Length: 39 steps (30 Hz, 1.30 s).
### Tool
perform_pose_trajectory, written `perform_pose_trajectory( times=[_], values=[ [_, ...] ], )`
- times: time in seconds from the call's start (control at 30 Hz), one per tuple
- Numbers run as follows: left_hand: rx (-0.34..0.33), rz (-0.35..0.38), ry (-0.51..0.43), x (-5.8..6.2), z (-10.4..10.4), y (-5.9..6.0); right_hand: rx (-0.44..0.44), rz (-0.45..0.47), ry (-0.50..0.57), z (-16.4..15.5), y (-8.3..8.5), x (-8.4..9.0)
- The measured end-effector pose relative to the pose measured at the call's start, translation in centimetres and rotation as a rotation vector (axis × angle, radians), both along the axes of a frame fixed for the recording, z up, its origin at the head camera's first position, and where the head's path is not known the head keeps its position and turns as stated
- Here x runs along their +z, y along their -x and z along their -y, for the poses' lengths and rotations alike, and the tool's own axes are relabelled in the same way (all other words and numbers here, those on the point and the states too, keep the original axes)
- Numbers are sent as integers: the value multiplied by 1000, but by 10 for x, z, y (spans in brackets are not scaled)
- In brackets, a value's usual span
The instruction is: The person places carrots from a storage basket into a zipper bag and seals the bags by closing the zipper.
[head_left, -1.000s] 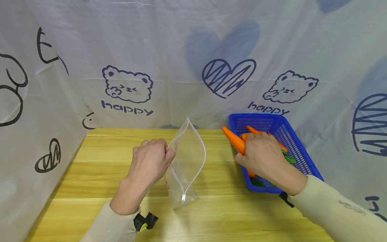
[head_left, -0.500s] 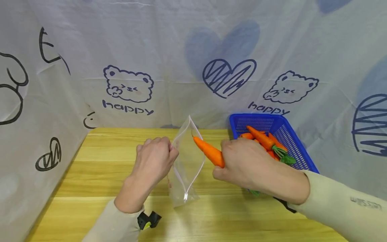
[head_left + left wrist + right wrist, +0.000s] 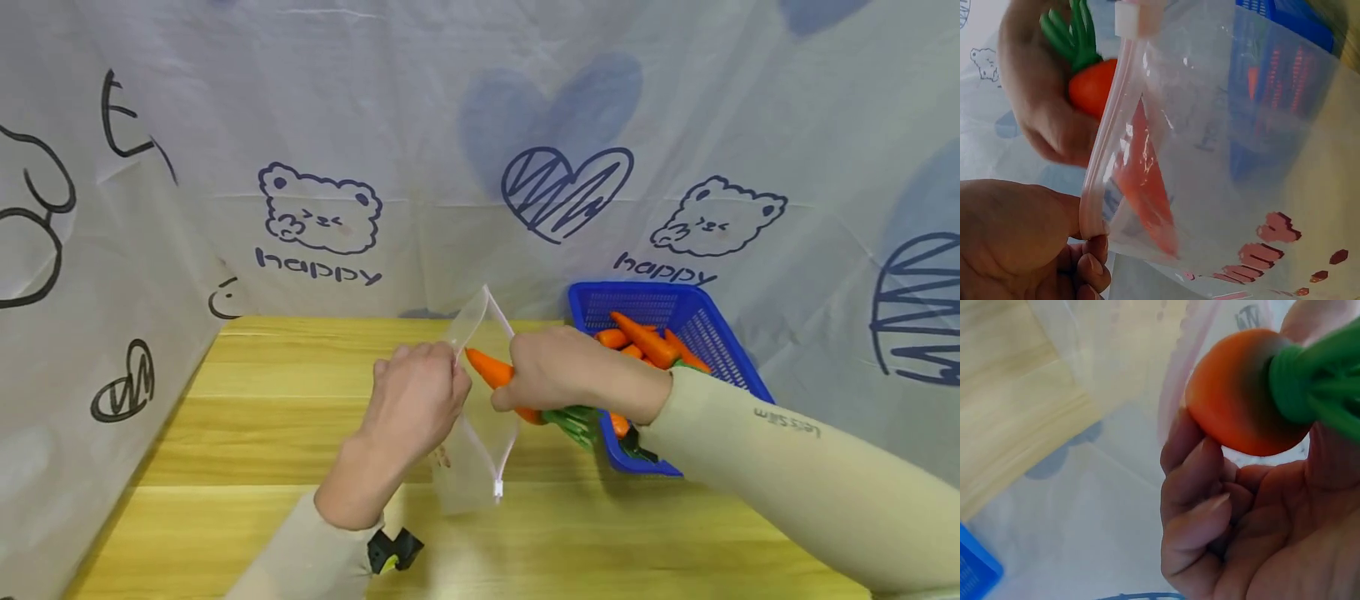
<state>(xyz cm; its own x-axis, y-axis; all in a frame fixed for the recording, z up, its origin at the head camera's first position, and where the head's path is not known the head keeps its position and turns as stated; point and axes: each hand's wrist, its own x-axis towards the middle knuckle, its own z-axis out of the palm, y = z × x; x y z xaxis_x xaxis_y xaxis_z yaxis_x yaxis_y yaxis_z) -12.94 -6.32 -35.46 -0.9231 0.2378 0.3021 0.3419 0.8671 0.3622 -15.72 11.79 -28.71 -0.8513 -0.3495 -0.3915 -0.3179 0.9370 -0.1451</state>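
Observation:
My left hand pinches one edge of the mouth of a clear zip bag, holding it open above the wooden table. My right hand grips an orange carrot with green leaves, its tip pushed into the bag's mouth. In the left wrist view the carrot shows through the bag's clear wall, beside my left fingers. In the right wrist view my fingers curl round the carrot's thick end by the bag's rim.
A blue plastic basket at the table's right back holds several more carrots. A printed white cloth hangs behind and to the left. Bare wooden tabletop lies left of and in front of the bag.
My right hand lifted a carrot out of the blue basket and carried it left to the bag, where its tip now enters the mouth. My left hand shifted slightly right with the bag.

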Motion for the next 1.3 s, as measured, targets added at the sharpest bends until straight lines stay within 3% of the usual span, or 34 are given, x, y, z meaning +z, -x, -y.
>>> perform_pose_trajectory(
  times=[0.1, 0.3, 0.47, 0.67, 0.77, 0.9, 1.07, 1.17, 1.3],
  values=[
    [-29, -11, -5, 0, -6, -3, -13, 48, 48, 0, 15, -2],
    [-69, 102, -67, 2, -20, -5, -37, 99, 114, -2, 37, -7],
    [-83, 160, -146, 4, -26, -7, -87, 107, 157, -1, 43, -15],
    [-95, 180, -313, 5, -24, -5, -133, 68, 355, 10, 41, -42],
    [-91, 213, -408, 5, -20, -4, -79, 3, 283, 18, 37, -60],
    [-34, 239, -447, 4, -13, -1, -8, -58, 134, 28, 32, -82],
    [45, 291, -425, 2, -3, 3, -83, -10, 150, 32, 25, -89],
    [65, 316, -401, 0, 4, 5, -95, -136, 167, 24, 16, -81],
    [90, 334, -371, -3, 14, 7, -69, -537, 165, 2, 1, -72]
  ],
)
